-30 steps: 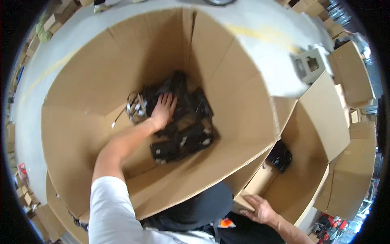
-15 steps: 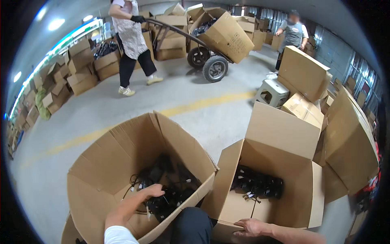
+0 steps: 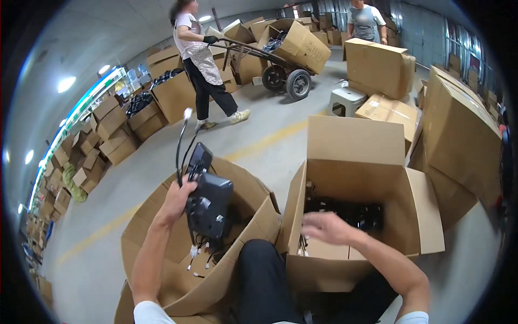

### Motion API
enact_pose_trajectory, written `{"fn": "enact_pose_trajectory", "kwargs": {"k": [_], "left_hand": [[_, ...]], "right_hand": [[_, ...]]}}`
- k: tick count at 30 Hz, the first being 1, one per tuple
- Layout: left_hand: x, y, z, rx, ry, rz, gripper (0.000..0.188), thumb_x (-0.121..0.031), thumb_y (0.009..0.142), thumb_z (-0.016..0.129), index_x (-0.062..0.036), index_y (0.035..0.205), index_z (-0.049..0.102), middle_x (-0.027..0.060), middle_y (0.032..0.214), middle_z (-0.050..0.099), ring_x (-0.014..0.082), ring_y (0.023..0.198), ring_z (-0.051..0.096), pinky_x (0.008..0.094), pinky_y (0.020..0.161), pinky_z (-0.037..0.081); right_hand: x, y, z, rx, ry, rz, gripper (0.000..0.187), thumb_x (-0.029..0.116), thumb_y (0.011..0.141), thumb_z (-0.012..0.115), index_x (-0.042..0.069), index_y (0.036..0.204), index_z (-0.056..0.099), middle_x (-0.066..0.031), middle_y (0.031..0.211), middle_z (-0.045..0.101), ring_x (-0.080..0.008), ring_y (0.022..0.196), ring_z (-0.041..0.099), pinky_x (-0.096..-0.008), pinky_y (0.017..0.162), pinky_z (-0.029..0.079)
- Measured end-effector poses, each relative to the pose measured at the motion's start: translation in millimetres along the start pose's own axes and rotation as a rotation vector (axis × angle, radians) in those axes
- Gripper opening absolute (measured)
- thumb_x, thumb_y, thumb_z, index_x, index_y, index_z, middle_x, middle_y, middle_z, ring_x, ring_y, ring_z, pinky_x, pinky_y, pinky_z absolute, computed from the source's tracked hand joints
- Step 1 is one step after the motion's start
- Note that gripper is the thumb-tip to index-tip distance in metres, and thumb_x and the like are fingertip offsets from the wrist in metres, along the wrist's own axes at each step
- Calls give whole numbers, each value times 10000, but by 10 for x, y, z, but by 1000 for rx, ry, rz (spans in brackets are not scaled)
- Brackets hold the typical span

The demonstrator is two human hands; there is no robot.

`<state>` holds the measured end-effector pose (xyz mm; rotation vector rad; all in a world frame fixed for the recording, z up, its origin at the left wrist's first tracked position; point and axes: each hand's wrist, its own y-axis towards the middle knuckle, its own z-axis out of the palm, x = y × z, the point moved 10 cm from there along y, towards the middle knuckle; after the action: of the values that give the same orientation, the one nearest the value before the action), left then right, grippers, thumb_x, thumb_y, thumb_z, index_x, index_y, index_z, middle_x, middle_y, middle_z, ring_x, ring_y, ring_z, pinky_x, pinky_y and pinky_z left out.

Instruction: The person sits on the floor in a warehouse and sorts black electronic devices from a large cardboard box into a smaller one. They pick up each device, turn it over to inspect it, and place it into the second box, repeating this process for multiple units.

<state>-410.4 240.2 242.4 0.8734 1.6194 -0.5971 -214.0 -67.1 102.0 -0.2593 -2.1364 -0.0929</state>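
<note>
Two boxes: left box and right box, both open on the floor.
Left hand: fingers closed around a black device, lifted above the left box, long axis upright, cables pointing up.
Right hand: fingers spread loosely, holding nothing, at the right box's front edge, black parts just behind.

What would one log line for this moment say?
left hand: holds black wired device | right hand: open over right cardboard box
</note>
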Motion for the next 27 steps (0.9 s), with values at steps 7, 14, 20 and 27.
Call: {"fn": "enact_pose_trajectory", "kwargs": {"k": [7,14,20,27], "left_hand": [[-665,237,1707,451,-312,32,321,-132,910,590,4,1196,640,21,973,683,104,847,643,261,767,535],[-465,264,3592,679,-456,-151,279,-169,937,615,-38,1178,665,37,1015,698,120,875,663,279,755,546],[500,510,4266,598,-679,-434,207,-217,955,634,-34,1041,676,70,917,709,169,781,698,336,702,593],[1164,691,4482,223,-473,-544,370,-374,1019,619,-51,842,583,50,762,618,168,640,622,372,572,538]], "right_hand": [[341,-59,-987,-583,581,-95,832,553,991,619,-113,1457,444,-269,1357,598,-329,1302,571,-410,1130,423],[-197,-879,-1495,-914,1048,-176,414,229,871,834,5,1185,685,-71,1056,741,-172,910,722,-353,751,610],[-838,-1140,-1418,-1233,988,-171,281,208,908,798,-4,1078,725,-23,975,749,-81,845,672,-255,733,553],[-1642,-614,-570,-745,1463,290,317,306,1035,554,68,1198,685,-93,1040,740,-226,842,756,-380,747,665]]}}
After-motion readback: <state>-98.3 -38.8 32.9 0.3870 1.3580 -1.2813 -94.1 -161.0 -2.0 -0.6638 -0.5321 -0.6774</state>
